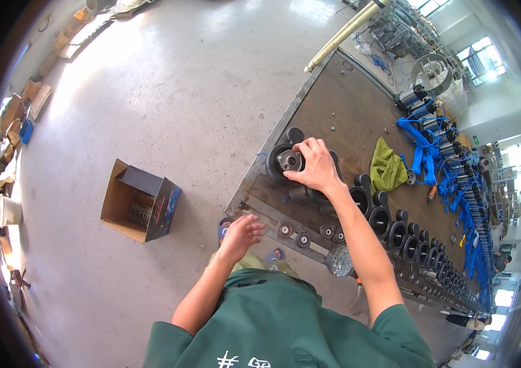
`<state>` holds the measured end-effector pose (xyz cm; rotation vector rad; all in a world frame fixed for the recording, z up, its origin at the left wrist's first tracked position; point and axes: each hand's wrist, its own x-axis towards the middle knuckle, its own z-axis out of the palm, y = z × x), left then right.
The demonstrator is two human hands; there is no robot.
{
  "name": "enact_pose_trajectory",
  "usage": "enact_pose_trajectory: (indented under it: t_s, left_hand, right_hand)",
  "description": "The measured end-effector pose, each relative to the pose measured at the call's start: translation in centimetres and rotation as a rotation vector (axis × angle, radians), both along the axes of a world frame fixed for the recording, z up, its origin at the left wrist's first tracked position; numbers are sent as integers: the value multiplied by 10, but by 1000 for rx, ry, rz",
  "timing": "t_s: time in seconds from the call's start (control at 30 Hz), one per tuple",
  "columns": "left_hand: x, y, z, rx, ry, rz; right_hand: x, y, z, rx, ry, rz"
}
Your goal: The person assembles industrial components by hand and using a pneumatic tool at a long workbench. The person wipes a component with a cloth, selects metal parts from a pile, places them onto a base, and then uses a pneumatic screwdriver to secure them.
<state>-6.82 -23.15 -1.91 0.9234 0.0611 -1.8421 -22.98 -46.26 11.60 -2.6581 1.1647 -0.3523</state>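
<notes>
One box (163, 210) stands open, right fingers (306, 148) grip one flange (288, 161), left fingers (252, 228) are parted.

Is a brown workbench (346, 110); carries a green cloth (387, 164), blue cable bundles (421, 150), an orange-handled tool (432, 192) and many black round parts (379, 221).

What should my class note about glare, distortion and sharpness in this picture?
Head view: glare whitens the floor toward the upper left, and the upper-right window is very bright; head view: fisheye bending curves the line of blue cables, with black corners around the image; head view: the right hand looks fairly clear, while detail softens toward the right rim.
</notes>
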Motion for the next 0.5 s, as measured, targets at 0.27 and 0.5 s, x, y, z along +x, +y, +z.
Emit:
enact_pose_trajectory:
  t_s: [0.27, 0.5]
  left_hand:
    - [5, 17, -30, 156, -17, -8]
    - [-2, -3, -23, 90, -208, -12]
  right_hand:
    - [6, -9, -2, -18, 12, 79]
    - [12, -13, 3, -30, 193, 108]
